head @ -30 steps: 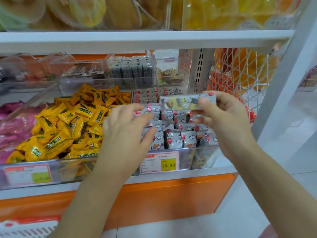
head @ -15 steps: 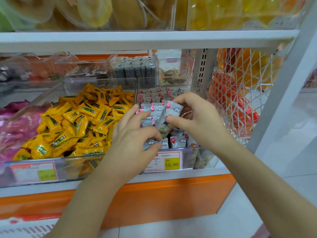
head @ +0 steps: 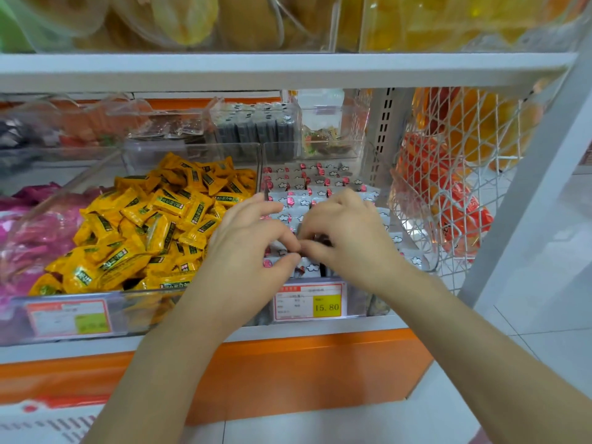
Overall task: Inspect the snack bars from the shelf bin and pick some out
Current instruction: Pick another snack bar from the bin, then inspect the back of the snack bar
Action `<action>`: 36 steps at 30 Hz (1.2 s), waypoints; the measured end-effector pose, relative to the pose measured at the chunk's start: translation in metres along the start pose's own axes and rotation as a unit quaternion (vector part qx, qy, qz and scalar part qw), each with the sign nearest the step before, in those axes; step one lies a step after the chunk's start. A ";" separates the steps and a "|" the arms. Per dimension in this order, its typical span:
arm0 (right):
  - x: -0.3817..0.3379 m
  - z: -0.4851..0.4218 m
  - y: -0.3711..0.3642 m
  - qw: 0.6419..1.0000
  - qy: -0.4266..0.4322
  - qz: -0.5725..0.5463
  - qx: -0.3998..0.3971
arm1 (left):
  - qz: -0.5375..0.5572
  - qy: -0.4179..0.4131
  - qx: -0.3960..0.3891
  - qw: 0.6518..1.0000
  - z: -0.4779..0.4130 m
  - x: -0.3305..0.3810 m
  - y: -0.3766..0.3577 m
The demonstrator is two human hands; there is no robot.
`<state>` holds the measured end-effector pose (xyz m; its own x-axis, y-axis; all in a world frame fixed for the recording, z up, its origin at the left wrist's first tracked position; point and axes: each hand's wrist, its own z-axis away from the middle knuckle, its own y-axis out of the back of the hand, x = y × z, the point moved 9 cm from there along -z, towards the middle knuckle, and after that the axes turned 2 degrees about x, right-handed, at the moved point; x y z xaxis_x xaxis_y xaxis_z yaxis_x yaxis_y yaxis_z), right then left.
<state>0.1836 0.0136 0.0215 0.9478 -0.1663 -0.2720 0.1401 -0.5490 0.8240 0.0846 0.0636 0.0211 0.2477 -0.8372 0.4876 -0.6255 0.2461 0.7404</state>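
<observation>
Lining bin [head: 354,299], seemingly cloud-printed snack bars [head: 320,182]

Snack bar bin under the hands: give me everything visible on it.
The snack bar bin is a clear plastic box, open on top, at the right end of the white shelf, beside the yellow sweets. It holds snack bars in pale cloud-print wrappers with red marks, packed in rows. A price tag reading 15.80 sits on its front wall. The left hand and right hand reach in over the front rows, fingers curled; whether either grips a bar is hidden.
</observation>
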 end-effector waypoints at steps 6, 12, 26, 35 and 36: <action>0.005 -0.008 -0.003 0.998 -0.003 0.008 -0.069 | -0.028 -0.006 0.006 1.000 -0.001 -0.002 0.003; 0.018 -0.031 0.000 0.998 -0.025 0.008 -0.054 | -0.013 -0.008 0.030 0.999 -0.003 0.000 0.007; 0.060 -0.005 0.058 0.856 -0.184 -0.444 0.190 | -0.009 0.018 0.075 0.997 -0.004 0.000 0.017; 0.061 0.030 0.038 0.697 -0.258 -0.643 0.186 | -0.002 0.039 0.086 0.996 -0.003 0.002 0.011; 0.059 0.032 0.034 0.685 -0.264 -0.655 0.176 | 0.008 0.039 0.092 0.995 -0.003 0.002 0.011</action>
<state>0.2350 -0.0414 0.0179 -0.1747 0.4367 -0.8825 0.6056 -0.6590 -0.4460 0.0803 0.0661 0.0318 0.2893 -0.7917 0.5381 -0.7527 0.1593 0.6389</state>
